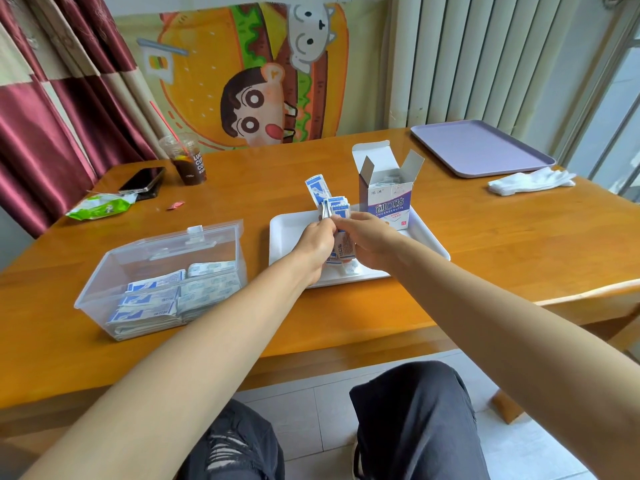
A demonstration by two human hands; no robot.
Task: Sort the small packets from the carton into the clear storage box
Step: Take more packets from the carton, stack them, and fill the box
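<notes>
Packets stand in a bundle above the tray, held from both sides. The left hand grips the bundle on its left and the right hand grips it on its right. The fingers of both are curled round it, holding it upright with the blue-and-white ends pointing up. One longer strip sticks out above the rest and leans left. A few loose packets lie on the tray just beneath the hands.

The carton stands upright on the tray's far right part, just beside the bundle, its top flaps open and white contents showing inside. The tray is white and lies on the tabletop in front of the person. To its left, apart from it, sits the box, clear, with its lid tipped back on the far side. Stacks of blue-and-white packets lie flat in it in rows.

Farther off on the tabletop, a purple tray lies at the far right with white gloves near it. At the far left are a cup of dark drink, a phone, a green wrapper and a small red scrap.
</notes>
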